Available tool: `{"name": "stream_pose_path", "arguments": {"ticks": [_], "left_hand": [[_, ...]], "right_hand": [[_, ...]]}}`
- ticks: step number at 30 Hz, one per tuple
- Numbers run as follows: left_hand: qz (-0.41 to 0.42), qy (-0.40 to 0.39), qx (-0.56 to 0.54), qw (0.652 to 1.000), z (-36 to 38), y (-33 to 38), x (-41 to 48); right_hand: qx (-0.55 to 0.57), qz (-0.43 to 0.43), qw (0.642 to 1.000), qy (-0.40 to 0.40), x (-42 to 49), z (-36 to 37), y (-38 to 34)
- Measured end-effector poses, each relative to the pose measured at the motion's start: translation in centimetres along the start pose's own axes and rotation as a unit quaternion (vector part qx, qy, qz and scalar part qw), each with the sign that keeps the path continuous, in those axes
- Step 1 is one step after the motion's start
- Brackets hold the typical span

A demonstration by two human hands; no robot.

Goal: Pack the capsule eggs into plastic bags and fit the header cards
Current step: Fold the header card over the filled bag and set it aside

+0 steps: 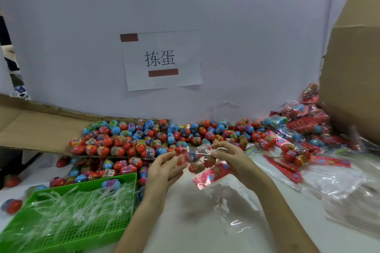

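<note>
Nearest, a green perforated plastic tray (pixel 86 238) held a tangle of clear, crinkled film strips. Beside it was bare white bench (pixel 185 228). Above the bench, the left hand (pixel 164 167) curled its fingers round the left end of a small clear plastic bag (pixel 200 157) that already held several capsule eggs. The right hand (pixel 228 154) pinched the film at the bag's upper right. A glossy pink-red header card (pixel 211 174) lay just under the bag; whether it was fixed on could not be told. Risks, as judged: the film looked slick and thin, so a loose pinch could let the mouth gape and a smooth, rounded egg drop out. A dropped egg would roll, and strays already sat near the bench's left edge. A card fitted over bunched film would likely sit skew. Behind, a heap of hard, shiny red, blue and purple capsule eggs (pixel 144 137) spilled off a flattened brown cardboard flap (pixel 30 129). To the right lay finished bagged packs with red cards (pixel 298 129) and a stack of flat clear bags (pixel 349 195). Farthest stood a matt white partition with a taped paper sign (pixel 162 59) and a tall brown cardboard box (pixel 353 68).
</note>
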State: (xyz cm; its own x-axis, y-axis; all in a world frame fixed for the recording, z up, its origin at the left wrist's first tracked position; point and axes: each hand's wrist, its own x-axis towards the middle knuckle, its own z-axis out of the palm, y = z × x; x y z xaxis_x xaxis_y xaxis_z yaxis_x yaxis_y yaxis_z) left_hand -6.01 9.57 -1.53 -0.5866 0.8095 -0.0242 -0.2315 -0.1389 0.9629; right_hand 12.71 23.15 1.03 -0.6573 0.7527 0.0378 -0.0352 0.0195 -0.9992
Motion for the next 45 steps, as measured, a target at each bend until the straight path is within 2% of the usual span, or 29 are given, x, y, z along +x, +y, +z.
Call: {"name": "stream_pose_path", "arguments": {"ticks": [5, 7, 8, 10, 12, 13, 16, 18, 22, 26, 29, 32, 34, 39, 45], "left_hand": [[0.032, 0.049, -0.020, 0.998, -0.5, 0.5, 0.1], [0.025, 0.057, -0.015, 0.998, -0.5, 0.4, 0.2], [0.018, 0.056, -0.015, 0.998, -0.4, 0.3, 0.3], [0.007, 0.042, -0.015, 0.999, -0.2, 0.4, 0.2], [0.004, 0.021, -0.009, 1.000, 0.1, 0.3, 0.0], [0.001, 0.015, -0.007, 1.000, 0.2, 0.2, -0.1], [-0.008, 0.003, -0.007, 1.000, 0.4, 0.3, -0.3], [-0.005, 0.001, 0.003, 1.000, 0.5, 0.5, -0.4], [0.013, 0.009, 0.052, 0.999, 0.5, 0.6, -0.6], [0.006, 0.028, 0.079, 0.996, 0.5, 0.7, -0.6], [0.001, 0.014, 0.129, 0.992, 0.3, 0.7, -0.7], [0.002, -0.037, 0.189, 0.981, 0.5, 0.6, -0.8], [-0.027, -0.073, 0.195, 0.978, 0.8, 0.5, -0.9], [-0.079, -0.094, 0.130, 0.984, 1.1, 0.4, -1.3], [-0.102, -0.116, 0.144, 0.978, 1.1, 0.2, -1.4]], "right_hand": [[-0.077, 0.066, 0.980, -0.170, -0.3, -2.3, -1.4], [-0.116, 0.070, 0.970, -0.204, 0.0, -3.8, -2.4], [-0.103, 0.049, 0.978, -0.176, 0.3, -4.8, -3.1], [0.056, -0.050, 0.997, -0.022, 1.0, -7.3, -4.6], [0.247, -0.144, 0.948, 0.142, 1.5, -9.8, -6.1], [0.275, -0.158, 0.928, 0.194, 1.7, -10.8, -6.5], [0.186, -0.133, 0.929, 0.292, 2.6, -11.4, -6.1], [0.137, -0.129, 0.931, 0.314, 2.6, -9.9, -5.1], [0.014, -0.083, 0.961, 0.264, 2.4, -5.5, -1.9], [-0.156, -0.077, 0.973, 0.150, 1.8, -2.0, 0.7], [-0.281, -0.052, 0.958, 0.016, 1.4, -1.4, 2.1], [-0.397, 0.005, 0.911, -0.108, 0.9, -1.0, 2.9], [-0.461, -0.001, 0.881, -0.109, 0.9, -0.4, 3.3], [-0.472, -0.054, 0.877, -0.067, 0.6, 0.3, 3.3], [-0.365, -0.082, 0.927, 0.000, 0.6, 1.2, 3.3]]}}
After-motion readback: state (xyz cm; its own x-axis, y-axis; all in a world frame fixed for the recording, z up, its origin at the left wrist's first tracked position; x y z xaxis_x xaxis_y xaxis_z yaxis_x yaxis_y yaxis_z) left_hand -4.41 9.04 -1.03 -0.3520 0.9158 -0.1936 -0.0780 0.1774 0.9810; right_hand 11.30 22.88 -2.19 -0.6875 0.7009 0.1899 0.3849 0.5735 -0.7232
